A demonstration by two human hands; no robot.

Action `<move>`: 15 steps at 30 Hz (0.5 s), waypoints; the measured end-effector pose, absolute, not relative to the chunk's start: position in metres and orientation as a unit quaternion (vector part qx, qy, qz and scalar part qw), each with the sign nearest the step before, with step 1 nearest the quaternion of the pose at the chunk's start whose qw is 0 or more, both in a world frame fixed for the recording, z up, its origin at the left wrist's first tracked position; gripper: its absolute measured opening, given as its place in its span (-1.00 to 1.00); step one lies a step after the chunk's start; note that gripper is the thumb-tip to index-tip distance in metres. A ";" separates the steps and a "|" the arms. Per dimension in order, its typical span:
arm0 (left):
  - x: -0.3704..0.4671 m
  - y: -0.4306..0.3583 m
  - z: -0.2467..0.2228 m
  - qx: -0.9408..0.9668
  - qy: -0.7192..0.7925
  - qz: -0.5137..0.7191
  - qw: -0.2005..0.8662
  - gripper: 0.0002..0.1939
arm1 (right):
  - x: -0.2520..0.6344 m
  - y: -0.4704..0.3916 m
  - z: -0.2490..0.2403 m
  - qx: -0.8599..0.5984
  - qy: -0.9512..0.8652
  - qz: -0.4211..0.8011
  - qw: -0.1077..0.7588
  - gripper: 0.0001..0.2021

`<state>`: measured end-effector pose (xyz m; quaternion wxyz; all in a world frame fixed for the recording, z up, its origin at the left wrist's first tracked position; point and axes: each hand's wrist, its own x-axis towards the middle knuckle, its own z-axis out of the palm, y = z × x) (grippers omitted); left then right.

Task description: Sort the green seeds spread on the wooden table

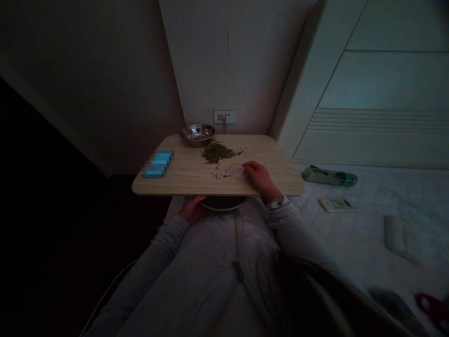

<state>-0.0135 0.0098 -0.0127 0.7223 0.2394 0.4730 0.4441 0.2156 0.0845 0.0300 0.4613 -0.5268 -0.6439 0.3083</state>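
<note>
On the small wooden table (182, 180) lies a heap of small dark green grains, perhaps beans (216, 153), with a thin scatter nearer the front edge. My right hand (258, 178) is over the table's right half, fingers pinched on a thin, see-through piece (235, 171) that looks like clear plastic; its exact kind is unclear. The scattered grains touch or lie close to its left end. Below the front edge, my left hand (193, 209) grips the left rim of a round, pale-rimmed bowl (224, 208) with a dark inside. The tabletop hides part of this bowl.
A shiny steel bowl (198, 135) stands at the table's back left. A blurred-out phone-like screen (158, 164) lies at left. A wall socket (223, 116) with a plug is behind. On the bed to the right rest a green bottle (329, 177) and a phone (337, 205).
</note>
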 end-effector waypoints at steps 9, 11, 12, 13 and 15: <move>-0.014 0.011 -0.014 0.233 0.467 0.447 0.726 -0.90 | 0.217 0.087 0.026 -0.522 -0.645 0.309 0.465 -0.77; -0.014 0.011 -0.015 0.234 0.464 0.445 0.729 -0.90 | 0.217 0.087 0.026 -0.520 -0.644 0.313 0.466 -0.76; -0.014 0.011 -0.014 0.235 0.464 0.446 0.729 -0.90 | 0.216 0.087 0.027 -0.521 -0.642 0.314 0.466 -0.77; -0.014 0.011 -0.014 0.235 0.464 0.447 0.728 -0.90 | 0.216 0.087 0.027 -0.522 -0.641 0.316 0.466 -0.77; -0.014 0.011 -0.014 0.234 0.467 0.449 0.725 -0.90 | 0.216 0.087 0.028 -0.525 -0.639 0.317 0.465 -0.77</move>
